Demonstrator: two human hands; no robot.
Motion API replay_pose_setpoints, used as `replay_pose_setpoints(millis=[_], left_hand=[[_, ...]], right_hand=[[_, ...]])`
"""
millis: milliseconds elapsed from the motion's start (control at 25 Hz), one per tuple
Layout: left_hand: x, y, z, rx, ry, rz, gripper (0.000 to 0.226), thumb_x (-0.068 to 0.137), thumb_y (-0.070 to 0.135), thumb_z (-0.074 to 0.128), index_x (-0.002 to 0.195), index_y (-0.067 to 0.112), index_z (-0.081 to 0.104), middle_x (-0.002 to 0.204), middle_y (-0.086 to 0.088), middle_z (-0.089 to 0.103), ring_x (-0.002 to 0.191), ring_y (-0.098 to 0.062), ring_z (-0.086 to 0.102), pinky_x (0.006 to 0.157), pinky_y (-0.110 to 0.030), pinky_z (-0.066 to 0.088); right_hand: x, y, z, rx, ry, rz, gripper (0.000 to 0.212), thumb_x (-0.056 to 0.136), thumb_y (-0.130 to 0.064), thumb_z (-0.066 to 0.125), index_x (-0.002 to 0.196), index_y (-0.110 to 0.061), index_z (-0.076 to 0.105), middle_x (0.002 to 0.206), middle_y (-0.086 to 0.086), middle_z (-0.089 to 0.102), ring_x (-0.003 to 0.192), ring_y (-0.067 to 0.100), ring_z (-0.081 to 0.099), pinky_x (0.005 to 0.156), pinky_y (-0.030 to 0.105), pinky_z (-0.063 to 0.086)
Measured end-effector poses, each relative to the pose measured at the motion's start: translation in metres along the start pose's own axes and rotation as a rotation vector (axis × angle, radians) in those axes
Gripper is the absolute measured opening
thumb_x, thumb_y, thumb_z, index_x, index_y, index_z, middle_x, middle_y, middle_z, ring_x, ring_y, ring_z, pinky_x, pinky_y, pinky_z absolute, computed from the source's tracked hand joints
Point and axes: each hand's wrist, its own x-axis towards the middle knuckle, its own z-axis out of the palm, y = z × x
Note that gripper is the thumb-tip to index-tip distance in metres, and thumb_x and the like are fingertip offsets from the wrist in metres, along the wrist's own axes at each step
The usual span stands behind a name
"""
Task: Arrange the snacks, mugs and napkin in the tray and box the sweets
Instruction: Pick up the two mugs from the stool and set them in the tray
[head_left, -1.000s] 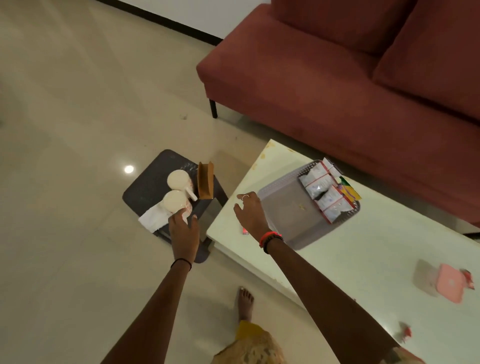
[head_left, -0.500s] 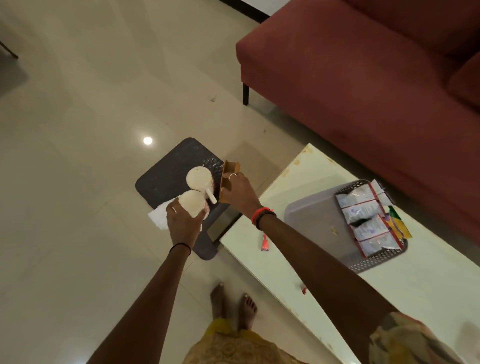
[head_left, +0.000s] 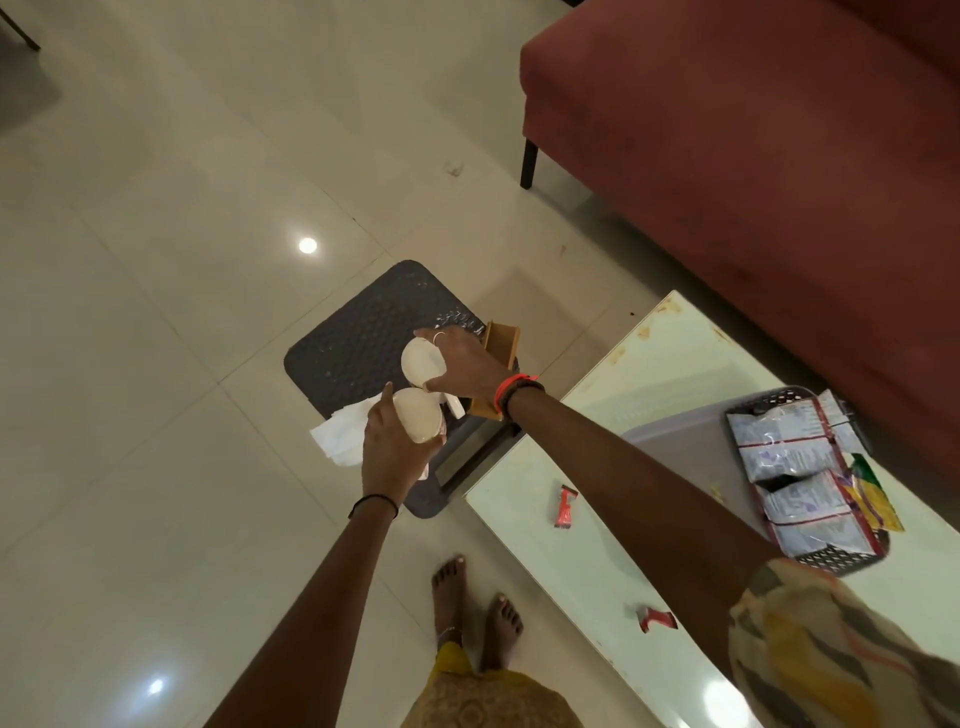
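Note:
Two white mugs stand on a dark stool (head_left: 363, 332) left of the white table (head_left: 587, 561). My left hand (head_left: 389, 447) grips the near mug (head_left: 415, 422). My right hand (head_left: 462, 364) grips the far mug (head_left: 423, 361) by its rim. A white napkin (head_left: 340, 431) lies on the stool under my left hand. A brown wooden holder (head_left: 501, 345) stands behind my right wrist. On the table a grey tray (head_left: 670, 431) holds several snack packets (head_left: 795, 467) at its right end.
Two red sweets lie on the table, the farther sweet (head_left: 565, 506) and the nearer sweet (head_left: 655, 619). A red sofa (head_left: 753, 156) fills the back right. Tiled floor spreads to the left. Bare feet (head_left: 475, 613) stand by the table's edge.
My right hand moved from the table edge to the stool and took the far mug. My left hand closed round the near mug. The view swung left.

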Motion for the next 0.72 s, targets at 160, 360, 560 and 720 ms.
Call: replay_pose_setpoints(millis=[160, 360, 560, 720], left_hand=[[0.005, -0.002, -0.002, -0.085, -0.036, -0.013, 0.085, 0.064, 0.028, 0.082, 0.131, 0.010, 0.034, 0.129, -0.013, 0.047, 0.117, -0.027, 0.049, 0.092, -0.038, 0.048], [0.003, 0.003, -0.003, -0.113, -0.031, -0.057, 0.086, 0.063, 0.027, 0.083, 0.132, 0.012, 0.035, 0.130, -0.011, 0.047, 0.118, -0.026, 0.049, 0.090, -0.038, 0.049], [-0.009, 0.012, -0.009, -0.157, -0.009, -0.064, 0.087, 0.062, 0.028, 0.084, 0.133, 0.011, 0.035, 0.130, -0.011, 0.048, 0.118, -0.024, 0.048, 0.091, -0.035, 0.048], [-0.019, 0.016, -0.016, -0.198, 0.004, -0.067, 0.088, 0.061, 0.025, 0.085, 0.133, 0.011, 0.035, 0.130, -0.010, 0.048, 0.119, -0.023, 0.047, 0.091, -0.030, 0.044]], right_hand=[[0.010, 0.000, 0.004, -0.012, -0.085, 0.012, 0.087, 0.079, -0.023, 0.072, 0.149, -0.028, 0.021, 0.154, 0.018, 0.018, 0.142, 0.039, 0.018, 0.116, 0.049, 0.025], [0.021, -0.004, -0.002, -0.046, -0.208, 0.040, 0.082, 0.081, -0.018, 0.066, 0.148, -0.034, 0.020, 0.156, 0.017, 0.005, 0.143, 0.043, 0.008, 0.113, 0.053, 0.025], [0.024, -0.005, -0.008, -0.094, -0.273, 0.048, 0.091, 0.078, -0.001, 0.065, 0.147, -0.037, 0.019, 0.158, 0.014, 0.002, 0.143, 0.043, 0.010, 0.111, 0.052, 0.031], [0.023, -0.008, -0.006, -0.161, -0.259, 0.041, 0.097, 0.073, -0.004, 0.075, 0.147, -0.036, 0.021, 0.156, 0.016, 0.008, 0.141, 0.043, 0.015, 0.110, 0.052, 0.033]])
